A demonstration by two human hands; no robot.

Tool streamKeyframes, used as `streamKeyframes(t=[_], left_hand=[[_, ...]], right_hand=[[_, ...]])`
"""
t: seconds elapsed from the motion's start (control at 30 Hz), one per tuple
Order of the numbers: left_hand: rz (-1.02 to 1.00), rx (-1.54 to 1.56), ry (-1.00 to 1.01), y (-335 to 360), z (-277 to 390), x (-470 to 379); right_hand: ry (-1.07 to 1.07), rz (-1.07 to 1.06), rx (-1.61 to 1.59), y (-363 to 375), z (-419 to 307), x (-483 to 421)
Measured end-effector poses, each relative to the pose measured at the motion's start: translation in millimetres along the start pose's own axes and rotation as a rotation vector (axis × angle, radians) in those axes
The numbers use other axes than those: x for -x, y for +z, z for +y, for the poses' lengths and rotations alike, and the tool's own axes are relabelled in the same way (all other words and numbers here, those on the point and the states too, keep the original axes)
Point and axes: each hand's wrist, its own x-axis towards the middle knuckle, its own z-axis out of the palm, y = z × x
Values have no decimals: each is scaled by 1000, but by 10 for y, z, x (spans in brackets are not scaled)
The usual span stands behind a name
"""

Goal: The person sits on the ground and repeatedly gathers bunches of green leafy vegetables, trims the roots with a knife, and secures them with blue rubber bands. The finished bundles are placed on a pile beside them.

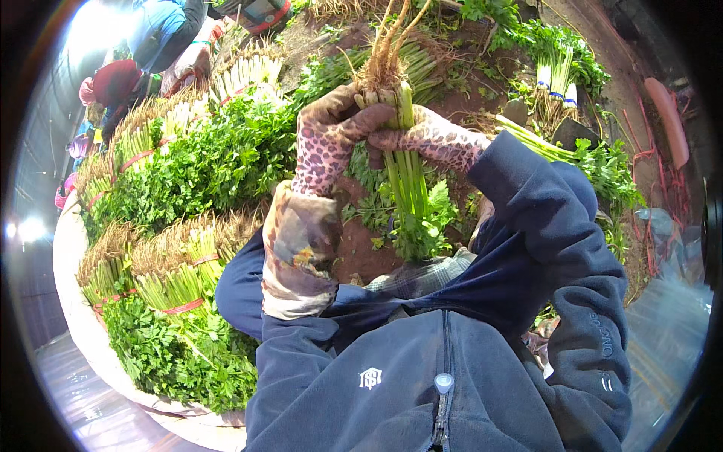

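Observation:
A small bunch of celery [408, 181] hangs upright before me, roots up and leaves down. My left hand [333, 124], in a soiled leopard-print glove, grips its stalks just below the roots from the left. From the right, my right hand [421, 135], in a matching glove, is closed around the same stalks slightly lower. The fingers of both hands meet at the front of the bunch. Behind its roots, more celery with roots [421, 68] lies on the soil.
Tied celery bundles [181, 282] with red bands fill a pale sheet at left. Bundles with blue-and-white bands [556, 85] lie at upper right, and loose celery stalks [531, 138] are nearer my right sleeve. A co-worker [164, 34] bends at upper left. Red ties [666, 209] lie at far right.

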Motion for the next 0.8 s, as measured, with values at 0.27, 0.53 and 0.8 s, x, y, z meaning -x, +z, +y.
streamKeyframes(t=[0.27, 0.53, 0.8], left_hand=[[-8, 227, -22, -18, -54, 33], [-110, 250, -8, 183, -158, -4], [-178, 301, 2, 60, 87, 121]], right_hand=[[56, 155, 71, 74, -51, -22], [-129, 131, 317, 4, 262, -118], [136, -105, -56, -56, 124, -4]])
